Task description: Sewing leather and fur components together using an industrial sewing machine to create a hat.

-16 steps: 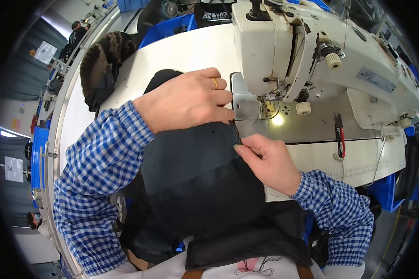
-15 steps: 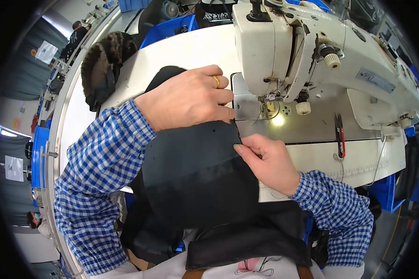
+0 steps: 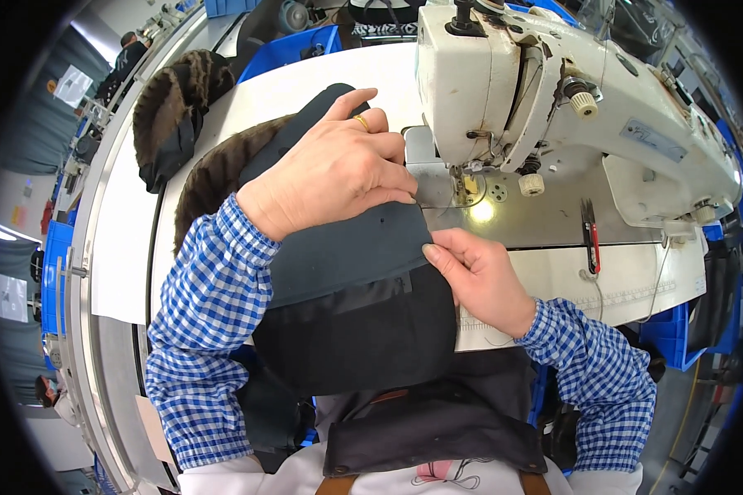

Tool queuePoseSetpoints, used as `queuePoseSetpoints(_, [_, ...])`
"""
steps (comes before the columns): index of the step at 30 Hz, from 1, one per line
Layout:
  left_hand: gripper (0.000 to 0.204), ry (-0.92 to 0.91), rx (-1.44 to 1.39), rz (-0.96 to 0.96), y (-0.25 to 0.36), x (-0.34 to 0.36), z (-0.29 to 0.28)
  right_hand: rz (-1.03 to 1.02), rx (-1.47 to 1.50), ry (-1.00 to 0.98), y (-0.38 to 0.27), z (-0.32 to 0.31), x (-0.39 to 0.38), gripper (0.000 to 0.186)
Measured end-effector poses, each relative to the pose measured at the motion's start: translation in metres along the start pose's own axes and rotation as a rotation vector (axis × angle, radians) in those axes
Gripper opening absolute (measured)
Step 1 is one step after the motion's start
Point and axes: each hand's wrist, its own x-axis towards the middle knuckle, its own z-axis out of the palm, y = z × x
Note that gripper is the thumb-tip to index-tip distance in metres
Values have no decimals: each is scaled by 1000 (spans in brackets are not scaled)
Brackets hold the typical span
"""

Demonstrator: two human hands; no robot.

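Observation:
A dark piece of fabric, with a blue-grey layer (image 3: pixel 338 256) over a black rounded part (image 3: pixel 363 346), lies in front of me at the sewing machine (image 3: pixel 470 82). My left hand (image 3: pixel 338 165) rests across its upper part, thumb and a finger pinching the edge near the needle plate; the index finger sticks up. Lower on the right edge, my right hand (image 3: pixel 483 276) pinches the fabric between thumb and fingers. Brown striped fur (image 3: pixel 215 173) shows beyond my left forearm, next to the dark fabric. The needle area (image 3: pixel 464 188) is lit, just right of my left fingertips.
Red-handled thread snips (image 3: pixel 591 239) lie on the machine bed to the right. A fur-lined dark hat-like piece (image 3: pixel 173 107) sits at the far left of the white table (image 3: pixel 371 74). Blue bins stand behind (image 3: pixel 293 54) and at the right (image 3: pixel 673 338). Other people are in the background.
The blue-grey layer's lower edge now shows clearly over the black part. Brown fur has come into view beyond my left arm. My left index finger has lifted; both hands still pinch the edge.

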Motion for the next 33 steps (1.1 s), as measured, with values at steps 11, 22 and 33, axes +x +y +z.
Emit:
queuePoseSetpoints(11, [10,148,40,-43,4,1,23,113,21,-2,-4,-14,8,30])
queuePoseSetpoints(22, [12,99,-37,-77,-8,18,55,426,-152,-180,-27,-45,38,35])
queuePoseSetpoints(33, [26,100,-199,-91,-30,28,73,712,28,-323,-30,-61,59,30])
